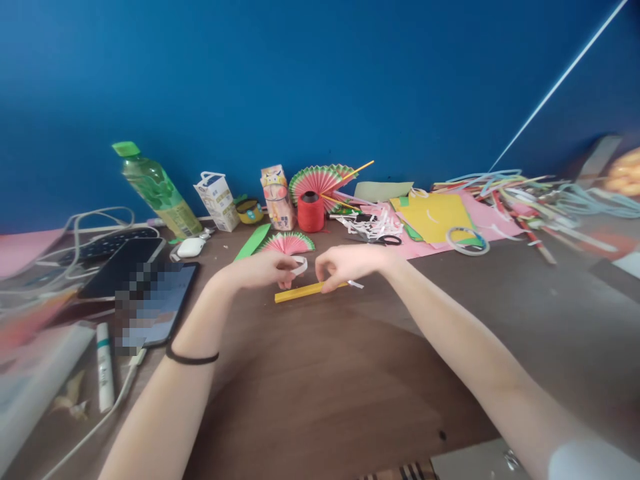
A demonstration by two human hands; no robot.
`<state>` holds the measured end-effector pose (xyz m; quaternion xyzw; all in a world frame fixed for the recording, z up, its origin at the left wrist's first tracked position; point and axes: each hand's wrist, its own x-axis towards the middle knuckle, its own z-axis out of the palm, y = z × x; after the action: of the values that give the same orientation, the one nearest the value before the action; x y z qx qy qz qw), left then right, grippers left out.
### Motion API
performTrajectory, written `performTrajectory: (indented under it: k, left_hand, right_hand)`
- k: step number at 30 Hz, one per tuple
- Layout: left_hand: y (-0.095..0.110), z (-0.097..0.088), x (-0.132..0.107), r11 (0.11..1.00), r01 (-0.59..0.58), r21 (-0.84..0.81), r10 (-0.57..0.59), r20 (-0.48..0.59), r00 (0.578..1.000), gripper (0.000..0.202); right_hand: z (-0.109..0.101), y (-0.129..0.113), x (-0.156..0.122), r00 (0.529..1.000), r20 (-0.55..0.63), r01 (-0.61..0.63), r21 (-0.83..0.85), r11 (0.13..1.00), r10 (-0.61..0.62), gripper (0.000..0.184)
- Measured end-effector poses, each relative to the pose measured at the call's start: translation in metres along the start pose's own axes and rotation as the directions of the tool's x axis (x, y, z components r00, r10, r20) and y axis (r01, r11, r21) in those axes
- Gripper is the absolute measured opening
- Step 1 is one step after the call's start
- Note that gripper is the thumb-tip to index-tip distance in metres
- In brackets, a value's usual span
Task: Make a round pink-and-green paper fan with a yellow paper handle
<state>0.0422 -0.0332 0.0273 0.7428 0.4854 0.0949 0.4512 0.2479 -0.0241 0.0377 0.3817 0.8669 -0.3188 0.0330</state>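
A narrow folded yellow paper strip [300,292] lies on the brown table [320,387] in front of me. My left hand [267,269] is closed on a small white tape roll [300,265] just above the strip's left part. My right hand [347,265] is pinched, fingertips pressing the strip's right part; a white tape end [356,285] sticks out beside them. A small red-and-green paper fan [287,243] lies just behind my hands.
Two phones [145,293] with cables, a glue stick [105,367] and a green bottle [155,190] are at the left. Cartons, a red thread spool [311,212], a larger paper fan [320,181], scissors [380,239], a tape ring [467,241], coloured sheets and paper strips line the back and right.
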Motion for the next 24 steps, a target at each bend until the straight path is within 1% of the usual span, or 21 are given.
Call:
performTrajectory:
  k: [1, 2, 4, 6, 8, 10, 12, 13, 14, 15, 16, 17, 18, 19, 21, 22, 24]
  left_hand:
    - [-0.004, 0.001, 0.002, 1.000, 0.013, 0.007, -0.013, 0.028, 1.000, 0.007]
    - [-0.008, 0.002, 0.005, 0.999, 0.017, 0.038, -0.017, 0.008, 1.000, 0.006]
    - [-0.014, 0.005, 0.009, 0.978, 0.037, 0.205, -0.022, -0.075, 0.997, 0.002]
    - [-0.017, 0.007, 0.012, 0.943, 0.078, 0.325, -0.035, -0.137, 0.990, 0.005]
    - [-0.020, 0.006, 0.011, 0.923, 0.116, 0.367, -0.062, -0.154, 0.986, 0.008]
    - [-0.022, 0.003, 0.009, 0.917, 0.136, 0.374, -0.090, -0.140, 0.986, 0.010]
    - [-0.020, 0.001, 0.006, 0.905, 0.150, 0.398, -0.121, -0.097, 0.988, 0.010]
    - [-0.017, 0.001, 0.004, 0.893, 0.158, 0.422, -0.132, -0.090, 0.987, 0.009]
    - [-0.013, 0.003, 0.002, 0.870, 0.168, 0.464, -0.137, -0.100, 0.985, 0.007]
    - [-0.007, 0.006, 0.001, 0.835, 0.196, 0.514, -0.131, -0.159, 0.978, 0.004]
    - [0.000, 0.011, 0.000, 0.811, 0.207, 0.547, -0.067, -0.265, 0.962, 0.008]
    - [0.007, 0.017, 0.000, 0.796, 0.197, 0.572, 0.037, -0.370, 0.928, 0.014]
    - [0.014, 0.024, 0.001, 0.798, 0.139, 0.587, 0.135, -0.398, 0.908, 0.019]
    - [0.020, 0.032, 0.002, 0.807, 0.062, 0.588, 0.194, -0.362, 0.912, 0.021]
    - [0.025, 0.047, 0.004, 0.831, -0.016, 0.556, 0.182, -0.245, 0.952, 0.021]
    - [0.024, 0.053, 0.005, 0.826, -0.037, 0.563, 0.185, -0.209, 0.960, 0.020]
    - [0.016, 0.063, 0.006, 0.797, -0.032, 0.603, 0.197, -0.210, 0.958, 0.021]
  right_hand:
    - [0.004, 0.000, 0.003, 1.000, -0.006, -0.022, -0.031, 0.999, 0.022, 0.016]
    - [0.008, 0.000, 0.006, 0.999, -0.011, -0.042, -0.059, 0.997, 0.041, 0.015]
    - [0.015, 0.003, 0.011, 0.998, -0.010, -0.065, -0.111, 0.992, 0.064, 0.012]
    - [0.018, 0.007, 0.013, 0.998, -0.004, -0.065, -0.138, 0.988, 0.065, 0.010]
    - [0.019, 0.010, 0.013, 0.997, 0.029, -0.070, -0.136, 0.988, 0.074, 0.009]
    - [0.017, 0.014, 0.010, 0.993, 0.075, -0.085, -0.138, 0.987, 0.096, 0.008]
    - [0.014, 0.019, 0.007, 0.988, 0.093, -0.110, -0.162, 0.981, 0.126, 0.011]
    - [0.013, 0.022, 0.005, 0.987, 0.077, -0.123, -0.175, 0.977, 0.139, 0.012]
    - [0.012, 0.025, 0.003, 0.988, 0.047, -0.139, -0.186, 0.973, 0.150, 0.013]
    - [0.012, 0.027, 0.001, 0.987, 0.009, -0.155, -0.192, 0.969, 0.160, 0.013]
    - [0.013, 0.030, -0.002, 0.986, -0.032, -0.167, -0.198, 0.966, 0.164, 0.013]
    - [0.014, 0.032, -0.004, 0.985, -0.072, -0.170, -0.204, 0.964, 0.159, 0.012]
    - [0.015, 0.033, -0.007, 0.983, -0.107, -0.168, -0.211, 0.963, 0.148, 0.011]
    - [0.017, 0.034, -0.009, 0.980, -0.142, -0.166, -0.220, 0.961, 0.136, 0.011]
    - [0.020, 0.035, -0.015, 0.970, -0.214, -0.170, -0.237, 0.957, 0.119, 0.011]
    - [0.022, 0.035, -0.017, 0.963, -0.245, -0.176, -0.242, 0.954, 0.115, 0.011]
    - [0.025, 0.037, -0.021, 0.953, -0.282, -0.183, -0.240, 0.953, 0.112, 0.010]
